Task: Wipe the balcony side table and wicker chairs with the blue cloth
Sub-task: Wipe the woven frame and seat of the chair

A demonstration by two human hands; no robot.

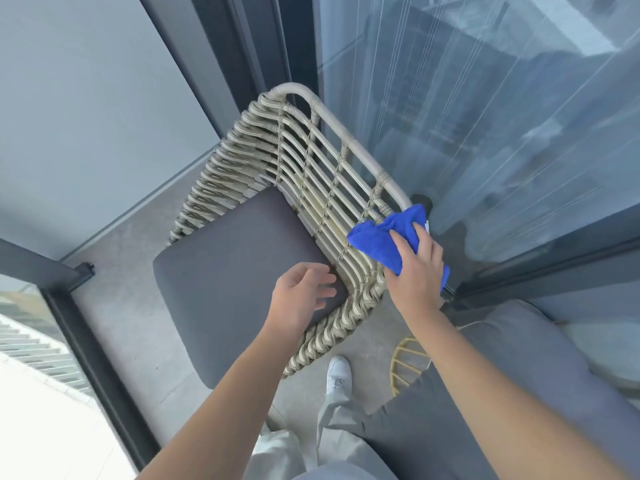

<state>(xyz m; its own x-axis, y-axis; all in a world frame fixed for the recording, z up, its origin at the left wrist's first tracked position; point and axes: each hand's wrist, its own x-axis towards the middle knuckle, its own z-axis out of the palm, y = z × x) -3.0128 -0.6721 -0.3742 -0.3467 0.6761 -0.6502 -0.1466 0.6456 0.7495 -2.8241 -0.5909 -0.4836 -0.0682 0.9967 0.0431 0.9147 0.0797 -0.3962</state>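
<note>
Right hand (pixel 414 268) clutching bunched blue cloth (pixel 384 239), pressed against near end of wicker chair's (pixel 311 161) side rail and slats, probably bunched for rubbing between strands. Left hand (pixel 301 294) slack, fingers spread, holding nothing, hovering at corner of grey seat cushion (pixel 225 268), likely ready to brace chair. No containers visible. Second grey cushion (pixel 502 393) lower right. Side table not identifiable; yellow wire frame (pixel 403 362) beside white shoe (pixel 338 372).

The blue cloth (pixel 388 239) is pressed by the right hand (pixel 415 268) against the wicker chair (pixel 311 161), while the left hand (pixel 303 296) is held open above its grey cushion (pixel 235 271).
</note>
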